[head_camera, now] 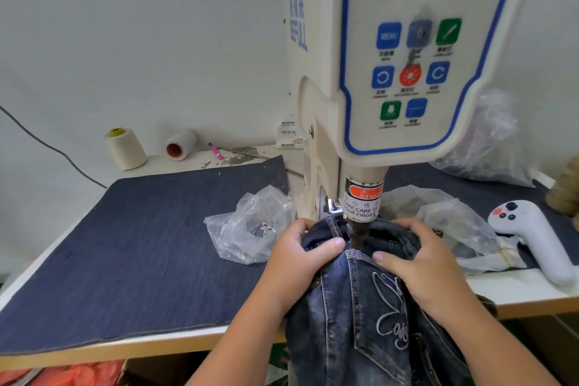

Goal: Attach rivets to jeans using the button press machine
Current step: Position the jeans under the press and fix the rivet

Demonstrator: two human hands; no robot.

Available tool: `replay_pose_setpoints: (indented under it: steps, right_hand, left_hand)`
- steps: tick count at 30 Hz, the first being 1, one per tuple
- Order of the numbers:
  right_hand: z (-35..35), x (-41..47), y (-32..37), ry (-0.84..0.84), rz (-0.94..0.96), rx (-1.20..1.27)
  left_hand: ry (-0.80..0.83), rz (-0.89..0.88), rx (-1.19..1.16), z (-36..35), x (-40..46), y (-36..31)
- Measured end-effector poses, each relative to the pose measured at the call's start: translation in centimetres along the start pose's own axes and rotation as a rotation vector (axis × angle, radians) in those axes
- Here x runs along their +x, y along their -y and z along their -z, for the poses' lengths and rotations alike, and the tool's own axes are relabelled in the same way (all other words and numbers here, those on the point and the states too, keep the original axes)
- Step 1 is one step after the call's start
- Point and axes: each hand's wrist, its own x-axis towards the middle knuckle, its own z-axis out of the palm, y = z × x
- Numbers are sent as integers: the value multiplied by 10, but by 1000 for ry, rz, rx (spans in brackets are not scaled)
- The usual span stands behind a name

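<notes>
While both hands bunch the dark blue denim jeans (369,316) under the cream button press machine (385,78), the left hand (297,257) grips a fold of fabric on the left of the dark metal press punch (355,236), thumb curled over the cloth. Right hand (419,263) grips the waistband on the right, thumb pressed to the denim just below the punch. Jeans hang off the front table edge; white embroidery shows on the pocket. Punch tip appears to touch the fabric, though contact is not clear at this angle. A crumpled clear plastic bag of small silver rivets (250,226) lies on the dark denim table cover (125,244), left of the machine. White handheld controller (532,235) lies to the right. Two cream thread cones (125,147) sit near the wall.
</notes>
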Motion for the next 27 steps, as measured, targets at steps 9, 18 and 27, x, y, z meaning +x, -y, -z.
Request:
replay_pose_setpoints:
  steps: [9, 18, 27]
  right_hand:
    - [-6, -1, -1, -44, 13, -91]
    - [-6, -3, 5, -46, -19, -143]
    - [-4, -6, 6, -39, -37, -128]
  left_hand:
    - [71, -58, -31, 7, -1, 11]
    - [81, -45, -49, 7, 1, 11]
    - [122, -56, -42, 9, 1, 10]
